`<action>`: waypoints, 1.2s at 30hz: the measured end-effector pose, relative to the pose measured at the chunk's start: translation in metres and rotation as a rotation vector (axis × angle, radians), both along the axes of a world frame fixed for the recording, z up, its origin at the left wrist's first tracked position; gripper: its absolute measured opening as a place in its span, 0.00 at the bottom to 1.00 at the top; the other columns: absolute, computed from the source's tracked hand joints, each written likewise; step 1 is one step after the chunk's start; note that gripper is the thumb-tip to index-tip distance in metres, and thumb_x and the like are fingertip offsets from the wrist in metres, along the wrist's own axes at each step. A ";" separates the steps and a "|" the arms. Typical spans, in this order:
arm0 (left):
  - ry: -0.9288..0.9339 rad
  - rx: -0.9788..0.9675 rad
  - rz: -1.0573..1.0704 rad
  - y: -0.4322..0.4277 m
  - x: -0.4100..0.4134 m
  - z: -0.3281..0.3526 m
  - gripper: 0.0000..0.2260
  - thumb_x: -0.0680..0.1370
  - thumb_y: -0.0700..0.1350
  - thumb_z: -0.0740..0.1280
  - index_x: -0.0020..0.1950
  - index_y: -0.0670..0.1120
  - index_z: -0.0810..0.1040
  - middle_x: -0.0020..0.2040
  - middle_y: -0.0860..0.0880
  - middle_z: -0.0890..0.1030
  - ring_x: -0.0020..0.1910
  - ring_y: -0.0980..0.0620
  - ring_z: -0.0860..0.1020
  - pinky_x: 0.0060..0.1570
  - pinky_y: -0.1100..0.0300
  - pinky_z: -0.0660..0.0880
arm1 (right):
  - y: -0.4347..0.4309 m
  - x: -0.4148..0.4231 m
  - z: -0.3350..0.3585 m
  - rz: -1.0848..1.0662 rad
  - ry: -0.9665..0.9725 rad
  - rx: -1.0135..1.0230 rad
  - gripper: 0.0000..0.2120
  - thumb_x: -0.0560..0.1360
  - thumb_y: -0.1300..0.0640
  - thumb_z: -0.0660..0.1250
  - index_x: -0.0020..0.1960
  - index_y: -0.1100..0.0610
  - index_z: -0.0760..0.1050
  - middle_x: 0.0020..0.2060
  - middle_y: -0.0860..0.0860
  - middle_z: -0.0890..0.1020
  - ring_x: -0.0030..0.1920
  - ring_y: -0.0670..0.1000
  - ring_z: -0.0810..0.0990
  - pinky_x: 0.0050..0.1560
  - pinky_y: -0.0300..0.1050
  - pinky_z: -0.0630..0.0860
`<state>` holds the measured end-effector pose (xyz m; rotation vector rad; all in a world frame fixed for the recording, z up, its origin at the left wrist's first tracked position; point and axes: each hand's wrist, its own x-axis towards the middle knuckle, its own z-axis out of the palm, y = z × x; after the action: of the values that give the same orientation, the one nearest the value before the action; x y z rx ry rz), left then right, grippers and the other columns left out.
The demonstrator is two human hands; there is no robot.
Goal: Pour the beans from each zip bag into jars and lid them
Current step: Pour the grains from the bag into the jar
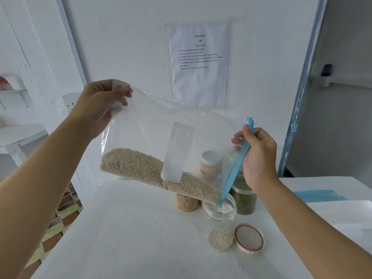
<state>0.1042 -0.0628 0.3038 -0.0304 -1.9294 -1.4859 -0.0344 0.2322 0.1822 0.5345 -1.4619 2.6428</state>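
Observation:
A clear zip bag (153, 125) with a blue zip strip is held tilted above the white table (128, 228). My left hand (100, 103) pinches its raised bottom corner. My right hand (259, 156) grips the blue zip edge, whose low corner sits in the mouth of an open clear jar (220, 224). Pale beans (141, 168) lie along the bag's lower edge and a small heap of them lies in the jar's bottom. The jar's beige lid (249, 238) lies flat on the table just right of it.
Behind the open jar stand a jar of pale yellow beans (187, 203), a jar of green beans (244, 198) and a lidded jar with orange contents (211, 166). An empty blue-zip bag (322, 195) lies at the right. A printed sheet (201, 63) hangs on the wall.

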 end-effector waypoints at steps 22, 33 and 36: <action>0.056 -0.018 -0.007 -0.005 -0.002 -0.007 0.15 0.82 0.36 0.67 0.39 0.50 0.84 0.39 0.51 0.79 0.38 0.53 0.73 0.45 0.62 0.69 | -0.003 -0.001 -0.005 -0.002 0.026 0.009 0.09 0.82 0.58 0.67 0.44 0.60 0.77 0.36 0.51 0.81 0.38 0.50 0.80 0.41 0.45 0.75; 0.059 -0.011 -0.003 -0.007 -0.002 -0.009 0.15 0.82 0.38 0.67 0.38 0.51 0.85 0.40 0.51 0.78 0.39 0.52 0.73 0.46 0.58 0.67 | -0.007 0.004 -0.003 -0.030 0.160 0.140 0.10 0.83 0.58 0.66 0.43 0.60 0.74 0.34 0.47 0.80 0.38 0.49 0.78 0.44 0.47 0.74; 0.054 -0.012 -0.016 -0.008 -0.003 -0.009 0.15 0.82 0.38 0.67 0.39 0.51 0.84 0.40 0.50 0.78 0.40 0.52 0.73 0.47 0.57 0.66 | -0.007 0.004 -0.003 -0.036 0.180 0.166 0.11 0.83 0.58 0.65 0.42 0.59 0.73 0.33 0.46 0.80 0.37 0.50 0.77 0.45 0.48 0.74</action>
<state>0.1016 -0.0703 0.2943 -0.0904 -1.8990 -1.4694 -0.0300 0.2248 0.1797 0.7310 -1.6254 2.3880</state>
